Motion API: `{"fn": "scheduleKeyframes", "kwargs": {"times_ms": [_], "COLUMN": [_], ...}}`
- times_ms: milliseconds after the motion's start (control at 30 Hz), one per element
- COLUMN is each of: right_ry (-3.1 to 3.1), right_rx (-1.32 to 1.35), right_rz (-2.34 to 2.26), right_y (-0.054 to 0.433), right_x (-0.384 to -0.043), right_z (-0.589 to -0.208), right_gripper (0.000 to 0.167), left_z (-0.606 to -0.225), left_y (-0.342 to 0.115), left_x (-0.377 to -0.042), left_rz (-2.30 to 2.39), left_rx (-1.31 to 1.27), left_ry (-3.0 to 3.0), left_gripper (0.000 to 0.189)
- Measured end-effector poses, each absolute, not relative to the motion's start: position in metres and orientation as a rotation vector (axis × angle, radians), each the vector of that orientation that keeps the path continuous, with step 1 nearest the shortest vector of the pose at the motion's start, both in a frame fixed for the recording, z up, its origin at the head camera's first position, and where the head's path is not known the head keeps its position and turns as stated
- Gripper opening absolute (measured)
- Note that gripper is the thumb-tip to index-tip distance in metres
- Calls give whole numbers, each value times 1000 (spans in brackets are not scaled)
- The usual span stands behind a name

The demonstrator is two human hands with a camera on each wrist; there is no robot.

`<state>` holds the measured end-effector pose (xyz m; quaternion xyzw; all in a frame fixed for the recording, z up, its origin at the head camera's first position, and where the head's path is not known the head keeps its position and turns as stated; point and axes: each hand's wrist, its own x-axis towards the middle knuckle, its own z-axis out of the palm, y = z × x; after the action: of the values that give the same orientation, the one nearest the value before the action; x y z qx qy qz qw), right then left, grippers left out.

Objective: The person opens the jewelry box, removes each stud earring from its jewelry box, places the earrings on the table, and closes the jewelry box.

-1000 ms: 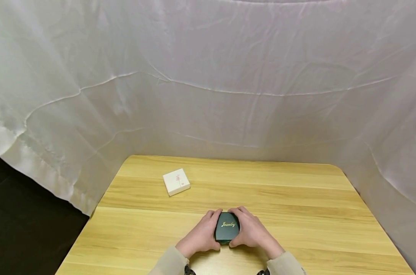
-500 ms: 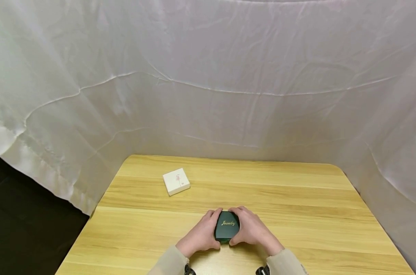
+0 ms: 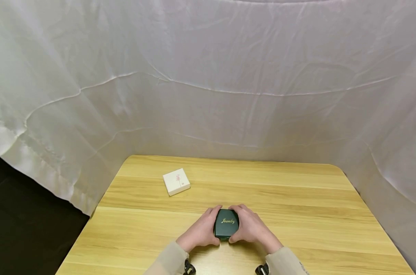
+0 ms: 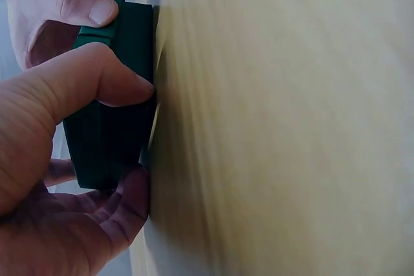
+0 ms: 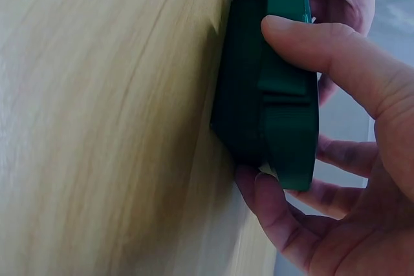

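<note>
A dark green jewelry box [image 3: 226, 229] with gold "Jewelry" lettering on its lid sits low at the near middle of the table. My left hand [image 3: 203, 230] grips its left side, thumb at the near edge and fingers round the far one. From the right, my right hand [image 3: 250, 229] holds the opposite side the same way. The left wrist view shows the left thumb pressed low on the front of the jewelry box [image 4: 84, 140]. In the right wrist view the right thumb lies on the lid edge of the jewelry box [image 5: 288, 137]. Whether its base touches the table cannot be told.
A small white box [image 3: 176, 182] with a pink flower print lies further back on the left of the wooden table [image 3: 297, 214]. Pale curtains [image 3: 228, 76] hang behind the table and at its sides. A dark area [image 3: 19, 221] lies beyond the left edge.
Both hands have shifted slightly away from the body, with the jewelry box between them. The white box has stayed in place.
</note>
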<state>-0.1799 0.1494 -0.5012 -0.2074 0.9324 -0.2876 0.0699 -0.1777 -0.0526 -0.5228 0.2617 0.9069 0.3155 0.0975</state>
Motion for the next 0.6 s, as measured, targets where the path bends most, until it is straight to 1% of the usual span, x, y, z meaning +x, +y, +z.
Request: {"fn": "scheduleKeyframes", "kwargs": {"times_ms": [600], "right_ry": [2831], "right_rx": [-618], "right_rz": [-852], "right_y": [149], "right_x": [-178], "right_z": [-499], "right_gripper": [92], "left_z": [-524], "left_y": [-51], "left_x": [-177], "left_rz": [929], "left_rx": [767], "left_ry": [2699], "left_gripper": [111]}}
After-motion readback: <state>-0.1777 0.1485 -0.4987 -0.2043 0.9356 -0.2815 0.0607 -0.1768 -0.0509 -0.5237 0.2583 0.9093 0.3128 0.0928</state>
